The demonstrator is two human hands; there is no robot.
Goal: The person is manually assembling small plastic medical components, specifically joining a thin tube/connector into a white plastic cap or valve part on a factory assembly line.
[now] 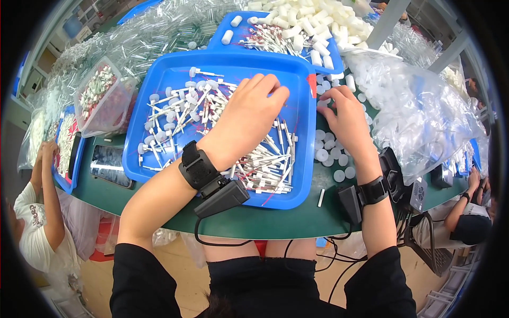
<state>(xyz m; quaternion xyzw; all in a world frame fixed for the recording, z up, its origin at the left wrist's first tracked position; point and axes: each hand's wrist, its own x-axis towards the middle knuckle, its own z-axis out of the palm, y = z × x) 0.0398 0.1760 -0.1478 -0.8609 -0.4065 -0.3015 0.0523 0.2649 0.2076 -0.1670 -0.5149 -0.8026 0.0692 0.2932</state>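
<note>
A blue tray (159,69) in front of me holds several thin white swab sticks (175,108) with white caps and red marks. My left hand (249,114) lies palm down over the middle of that pile, fingers curled onto the sticks; whether it holds one is hidden. My right hand (344,114) rests just past the tray's right rim, fingertips on a scatter of small white round caps (328,151) on the green table. Both wrists wear black straps with small black devices.
A second blue tray (225,26) with white tubes and sticks stands behind. Clear plastic bags (419,106) of white parts lie at the right, clear tubes at the back left, a lidded clear box (103,98) and a phone (108,164) at the left. Other people sit at both sides.
</note>
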